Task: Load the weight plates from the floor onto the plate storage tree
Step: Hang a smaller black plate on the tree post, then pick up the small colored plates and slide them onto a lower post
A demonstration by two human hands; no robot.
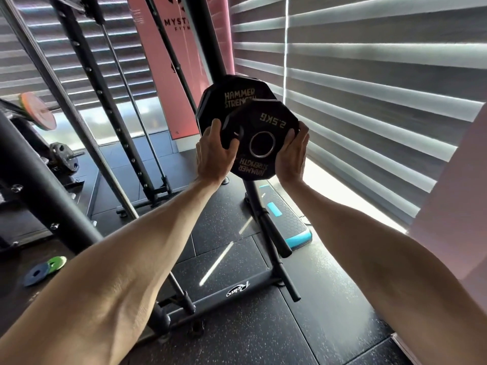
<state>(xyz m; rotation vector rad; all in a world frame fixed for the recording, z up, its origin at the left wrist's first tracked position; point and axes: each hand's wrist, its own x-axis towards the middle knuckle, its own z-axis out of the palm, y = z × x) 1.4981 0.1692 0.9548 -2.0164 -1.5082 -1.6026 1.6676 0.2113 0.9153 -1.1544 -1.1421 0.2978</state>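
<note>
A small black 2.5 kg plate [263, 127], upside down with "Hammer Strength" lettering and a steel-ringed centre hole, is held up at chest height. My left hand [214, 154] grips its left edge and my right hand [291, 156] cups its right edge. Directly behind it hang larger black Hammer Strength plates [226, 98] on the upper peg of the black plate storage tree [266, 222]. The peg itself is hidden by the plates. Lower bare pegs [284, 248] stick out toward me. On the floor at the left lie a blue plate [37, 273] and a green plate [56, 262].
A black rack upright and angled bars [87, 75] stand at the left, with a loaded barbell end [39, 111] behind. A teal and black step platform [287, 219] lies by the window blinds [369, 88]. The tree's base bar [226, 293] crosses the rubber floor below my arms.
</note>
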